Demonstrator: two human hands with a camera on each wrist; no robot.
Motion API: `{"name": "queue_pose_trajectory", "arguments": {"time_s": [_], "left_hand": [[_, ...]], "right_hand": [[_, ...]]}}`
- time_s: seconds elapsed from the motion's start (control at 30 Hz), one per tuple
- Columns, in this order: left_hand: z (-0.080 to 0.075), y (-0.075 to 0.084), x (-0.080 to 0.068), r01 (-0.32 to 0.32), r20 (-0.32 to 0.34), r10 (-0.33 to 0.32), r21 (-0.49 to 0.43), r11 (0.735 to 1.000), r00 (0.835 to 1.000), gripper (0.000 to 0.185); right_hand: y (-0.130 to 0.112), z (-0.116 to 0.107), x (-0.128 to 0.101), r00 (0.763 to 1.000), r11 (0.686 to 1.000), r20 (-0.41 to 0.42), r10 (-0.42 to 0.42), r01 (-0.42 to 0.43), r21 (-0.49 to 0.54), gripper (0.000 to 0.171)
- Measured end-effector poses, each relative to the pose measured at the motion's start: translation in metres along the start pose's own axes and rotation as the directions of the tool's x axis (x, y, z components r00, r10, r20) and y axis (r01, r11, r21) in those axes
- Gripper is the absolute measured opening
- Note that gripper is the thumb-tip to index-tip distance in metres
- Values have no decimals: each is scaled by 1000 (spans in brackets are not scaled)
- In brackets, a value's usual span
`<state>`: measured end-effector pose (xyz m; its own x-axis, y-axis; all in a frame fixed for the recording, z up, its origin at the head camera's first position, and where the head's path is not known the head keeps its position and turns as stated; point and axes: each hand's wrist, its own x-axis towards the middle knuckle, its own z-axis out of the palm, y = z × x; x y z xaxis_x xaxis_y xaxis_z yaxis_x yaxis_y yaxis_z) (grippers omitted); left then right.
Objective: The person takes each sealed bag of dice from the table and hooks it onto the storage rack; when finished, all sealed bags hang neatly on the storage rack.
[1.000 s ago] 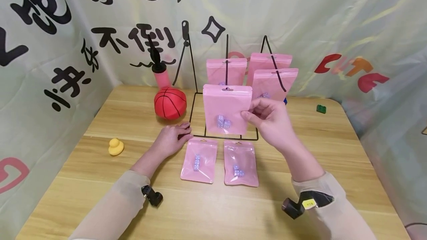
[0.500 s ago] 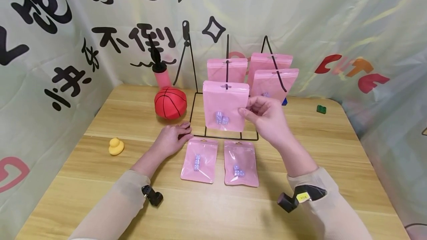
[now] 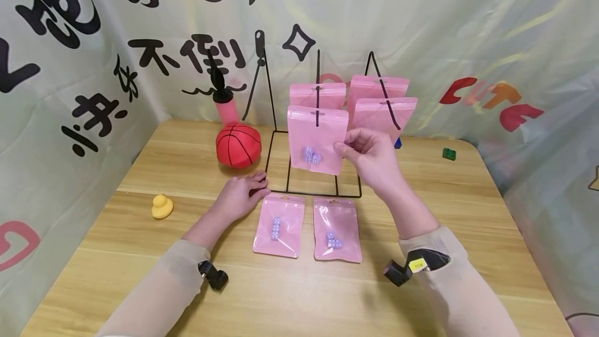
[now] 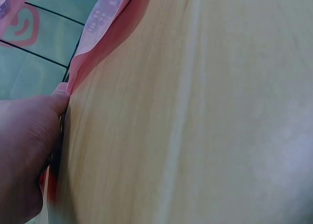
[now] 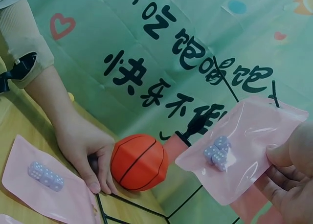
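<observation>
My right hand [image 3: 374, 163] pinches the right edge of a pink zip bag [image 3: 315, 137] with lavender dice [image 5: 218, 151] showing through its window. The bag is upright, its top slot at the tip of the middle prong of a black wire rack [image 3: 299, 193]. Behind it, another pink bag [image 3: 323, 90] hangs on the same prong. Low on the left, my left hand [image 3: 241, 194] grips the rack's front left base corner, fingers and thumb at the wire. Before the rack lie two more dice bags, a left one [image 3: 287, 246] and a right one [image 3: 348, 220].
Two pink bags hang on the rack's right prong, the front one [image 3: 374, 111] partly behind my right hand. A red basketball [image 3: 238, 144] and a pink hand pump [image 3: 226, 111] stand left of the rack. A yellow duck [image 3: 162, 207] and a green block [image 3: 449, 154] sit farther out.
My right hand has raised the pinched bag and pushed it farther back, its slot meeting the middle prong. My left hand stays at the rack's corner.
</observation>
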<state>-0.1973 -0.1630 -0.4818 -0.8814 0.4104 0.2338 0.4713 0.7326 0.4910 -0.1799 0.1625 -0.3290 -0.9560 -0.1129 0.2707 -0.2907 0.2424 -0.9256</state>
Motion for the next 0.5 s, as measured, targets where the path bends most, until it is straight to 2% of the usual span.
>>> {"name": "queue_pose_trajectory", "arguments": {"time_s": [0.5], "left_hand": [[3, -2, 0, -4, -5, 4, 7, 1000, 1000, 37]], "right_hand": [[0, 2, 11, 1000, 1000, -16, 0, 0, 5, 9]]}}
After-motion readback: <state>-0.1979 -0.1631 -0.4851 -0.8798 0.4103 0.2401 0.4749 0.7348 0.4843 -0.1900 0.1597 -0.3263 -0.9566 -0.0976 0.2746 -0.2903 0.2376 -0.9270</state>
